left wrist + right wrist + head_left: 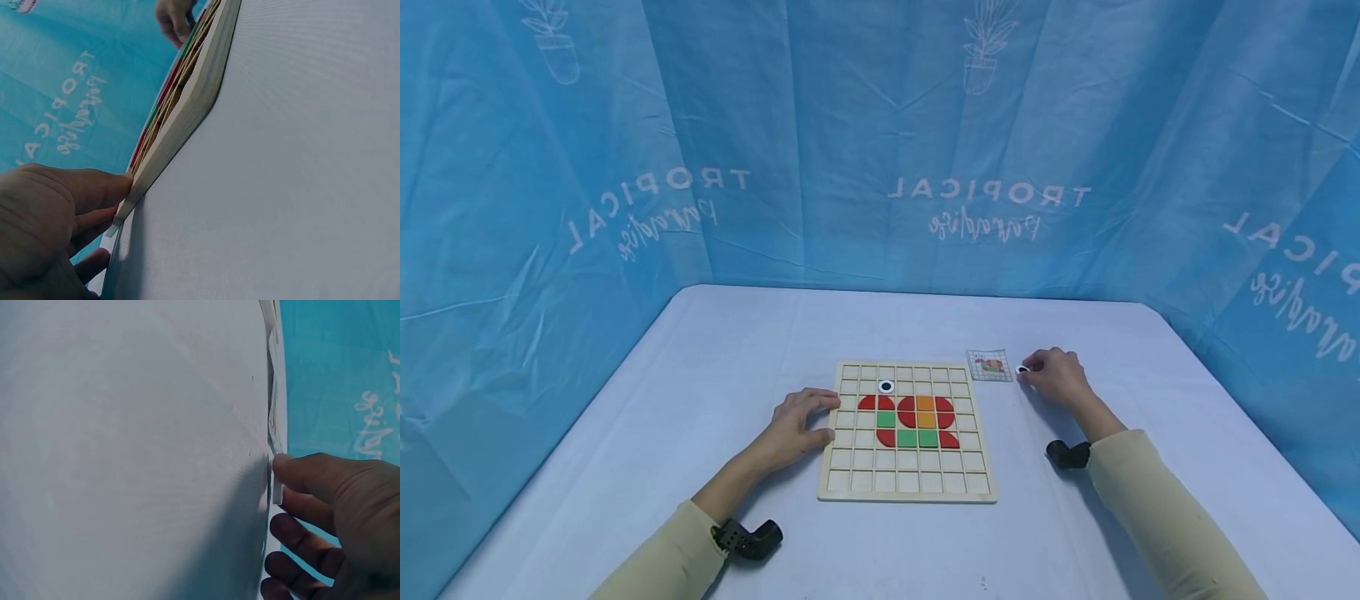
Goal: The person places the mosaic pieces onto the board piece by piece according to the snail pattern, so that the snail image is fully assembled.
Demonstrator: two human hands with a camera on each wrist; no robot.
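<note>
A wooden grid board lies on the table with red, green and orange tiles forming a pattern. A white eye piece with a black dot sits in the board's upper part. Along the board's left edge rests my left hand, its thumb and fingers spread against the rim. Off to the right of the board, my right hand pinches a second eye piece between thumb and forefinger, low over the table. In the right wrist view this piece appears edge-on at the fingertips.
A small pattern card lies beside the board's upper right corner, just left of my right hand. White cloth covers the table. Blue printed curtains hang behind it and at both sides.
</note>
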